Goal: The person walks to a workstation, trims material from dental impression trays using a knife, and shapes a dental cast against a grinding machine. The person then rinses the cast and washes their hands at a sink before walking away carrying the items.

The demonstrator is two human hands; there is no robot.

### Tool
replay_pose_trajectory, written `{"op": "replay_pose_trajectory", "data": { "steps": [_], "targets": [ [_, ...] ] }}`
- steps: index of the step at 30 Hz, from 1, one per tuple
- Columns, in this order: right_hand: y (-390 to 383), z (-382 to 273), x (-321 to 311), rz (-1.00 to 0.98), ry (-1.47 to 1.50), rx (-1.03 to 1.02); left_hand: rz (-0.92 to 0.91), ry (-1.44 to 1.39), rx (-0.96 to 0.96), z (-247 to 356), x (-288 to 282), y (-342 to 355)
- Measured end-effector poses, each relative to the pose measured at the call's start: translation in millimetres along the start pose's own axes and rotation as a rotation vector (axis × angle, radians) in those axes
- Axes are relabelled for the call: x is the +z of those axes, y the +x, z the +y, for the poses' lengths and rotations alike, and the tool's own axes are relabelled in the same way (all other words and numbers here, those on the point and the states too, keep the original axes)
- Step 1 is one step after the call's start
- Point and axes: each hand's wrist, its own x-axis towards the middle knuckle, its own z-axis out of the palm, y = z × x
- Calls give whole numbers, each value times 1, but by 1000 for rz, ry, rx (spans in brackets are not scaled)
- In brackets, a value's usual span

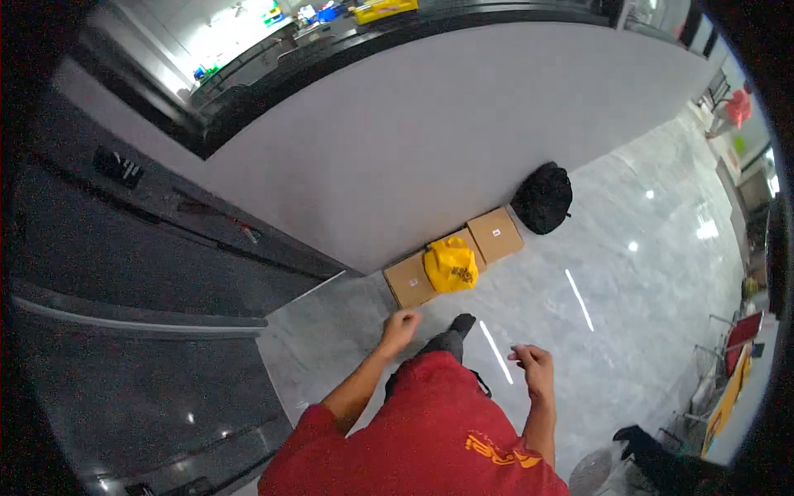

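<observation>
My left hand (401, 330) is in the air with its fingers curled into a loose fist, and nothing shows in it. It is nearest to the left of the cardboard boxes (409, 288) on the floor, apart from it. A yellow cloth bag or bundle (451, 264) with dark print lies over the boxes. My right hand (534, 369) hangs above the floor on the other side of my body. Its fingers are bent but partly spread, with nothing visible between them. Both hands touch nothing.
Another cardboard box (496, 234) and a black bag (543, 198) stand along the white wall (397, 124). Dark doors (149, 240) are at the left. At the right are a red chair (743, 329), a black-sleeved arm (662, 455) and a person in pink (738, 106) far off.
</observation>
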Motion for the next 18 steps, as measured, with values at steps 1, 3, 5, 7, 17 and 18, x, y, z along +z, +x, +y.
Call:
{"op": "replay_pose_trajectory", "data": {
  "steps": [1,3,5,7,17,18],
  "targets": [
    [14,-9,-21,21,-19,13,35,15,147,26,26,26],
    [43,-23,-62,109,143,10,16,50,326,96,83,79],
    [72,-36,-112,215,41,3,-51,108,449,172,138,117],
    [95,-41,-152,407,157,-59,-183,178,582,248,197,147],
    [245,-36,-338,483,505,66,-585,308,624,383,441,236],
    [257,-41,-360,469,518,42,-596,269,570,376,462,240]
  ]
}}
